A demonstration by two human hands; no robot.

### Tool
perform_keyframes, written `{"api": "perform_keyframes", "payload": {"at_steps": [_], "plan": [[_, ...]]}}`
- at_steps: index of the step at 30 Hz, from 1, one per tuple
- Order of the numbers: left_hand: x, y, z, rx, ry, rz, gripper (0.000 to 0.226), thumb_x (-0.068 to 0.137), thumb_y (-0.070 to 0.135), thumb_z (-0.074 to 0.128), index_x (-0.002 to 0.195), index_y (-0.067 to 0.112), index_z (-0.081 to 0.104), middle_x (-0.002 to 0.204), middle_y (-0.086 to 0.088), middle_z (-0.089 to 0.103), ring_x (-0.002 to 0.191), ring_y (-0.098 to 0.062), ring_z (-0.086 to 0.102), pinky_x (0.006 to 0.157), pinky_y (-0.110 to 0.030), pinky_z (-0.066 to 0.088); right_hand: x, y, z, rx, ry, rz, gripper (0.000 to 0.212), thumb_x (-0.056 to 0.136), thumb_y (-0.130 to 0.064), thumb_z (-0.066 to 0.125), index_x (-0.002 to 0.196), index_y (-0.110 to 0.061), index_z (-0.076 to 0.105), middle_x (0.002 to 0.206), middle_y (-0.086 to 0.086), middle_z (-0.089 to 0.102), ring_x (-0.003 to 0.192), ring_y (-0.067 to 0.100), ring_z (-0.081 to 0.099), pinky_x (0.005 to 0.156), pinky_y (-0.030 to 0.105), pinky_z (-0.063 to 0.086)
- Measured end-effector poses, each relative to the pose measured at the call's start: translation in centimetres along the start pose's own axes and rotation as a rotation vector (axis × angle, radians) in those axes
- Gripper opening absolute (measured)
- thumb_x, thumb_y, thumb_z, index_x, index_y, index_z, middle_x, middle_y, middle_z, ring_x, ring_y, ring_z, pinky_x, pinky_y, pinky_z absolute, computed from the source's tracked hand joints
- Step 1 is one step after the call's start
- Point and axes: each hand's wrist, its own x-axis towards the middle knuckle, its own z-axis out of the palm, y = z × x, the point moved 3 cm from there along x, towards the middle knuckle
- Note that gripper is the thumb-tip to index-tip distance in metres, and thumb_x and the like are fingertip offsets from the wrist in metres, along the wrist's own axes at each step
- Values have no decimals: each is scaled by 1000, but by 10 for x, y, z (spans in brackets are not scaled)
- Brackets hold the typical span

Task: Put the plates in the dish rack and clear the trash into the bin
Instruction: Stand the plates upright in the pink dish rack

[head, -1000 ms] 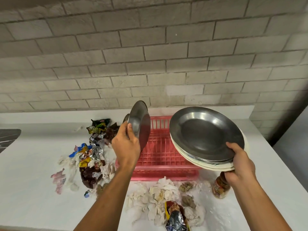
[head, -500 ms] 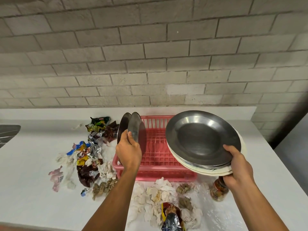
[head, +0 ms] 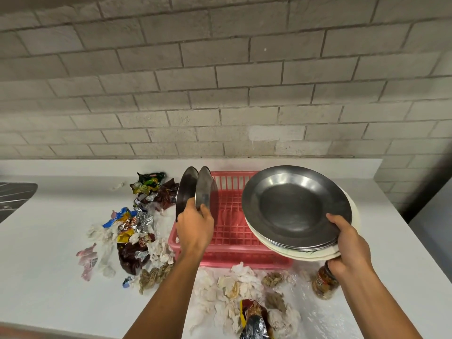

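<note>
Only the person's two arms show, bare skin from the lower edge of the view to the fingertips. The left forearm (head: 163, 299) is long and lean, narrowing toward the wrist below the left hand (head: 194, 228). The right forearm (head: 381, 304) looks the same, uncovered along its visible length, and the right hand (head: 349, 243) shows its knuckles and thumb; nails are too small to judge

Head camera looks down, near, onto the dish rack (head: 232, 231).
</note>
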Motion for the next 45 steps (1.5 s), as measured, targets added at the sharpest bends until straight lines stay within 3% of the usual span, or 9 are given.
{"api": "perform_keyframes", "payload": {"at_steps": [4,9,16,25,29,33,38,41,45], "plan": [[-4,-6,1,23,-61,3,18,101,26,53,105,11,62,81,-1,71,77,-24,68,76,-43,57,0,2,1,-2,-5,-5,53,75,-26,83,124,-15,66,111,10,74,97,35,72,80,45,60],[-3,-11,-3,83,-115,28,21,102,24,53,95,9,67,70,2,61,66,-20,56,64,-31,43,-3,4,2,-3,-5,-5,51,77,-26,82,123,-15,66,111,10,74,97,34,71,81,45,60],[-10,-25,-4,165,-256,-44,20,99,26,58,93,10,69,64,5,54,74,-27,58,68,-29,40,-7,6,3,-18,-5,-9,49,78,-26,82,123,-16,65,112,10,73,97,34,70,82,46,60],[-12,-16,-23,157,-276,31,18,93,39,65,82,24,64,73,8,69,70,-15,63,69,-30,51,-11,7,5,-13,-14,-19,44,78,-19,81,119,-12,67,108,11,74,95,33,71,75,42,58],[-14,4,-47,184,-184,115,18,95,36,64,108,23,64,84,14,67,81,-16,68,78,-32,56,-12,9,7,-18,-34,-17,44,78,-20,81,119,-12,67,105,11,74,94,34,71,74,42,59],[-25,39,-65,87,-128,338,45,95,42,63,136,25,54,126,10,67,112,-10,64,96,-33,53,-12,11,9,-21,-56,-16,44,77,-20,82,119,-12,68,105,13,75,94,36,72,76,45,60],[-61,74,-46,164,-542,810,62,93,65,51,149,39,40,155,21,37,146,5,22,123,-32,21,-13,15,12,-38,-83,3,43,77,-22,81,117,-10,69,104,15,76,93,38,73,82,50,60],[-73,71,-29,341,-753,974,69,95,68,44,154,35,33,162,17,27,152,1,6,126,-33,2,-18,17,14,-46,-107,36,41,76,-25,82,113,-12,70,105,16,77,94,39,72,85,54,60],[-77,65,-21,444,-834,1046,60,101,59,38,154,32,34,161,16,31,151,0,15,127,-37,4,-24,16,14,-13,-119,58,40,79,-34,82,110,-12,69,102,14,77,92,38,73,77,48,61]]}}
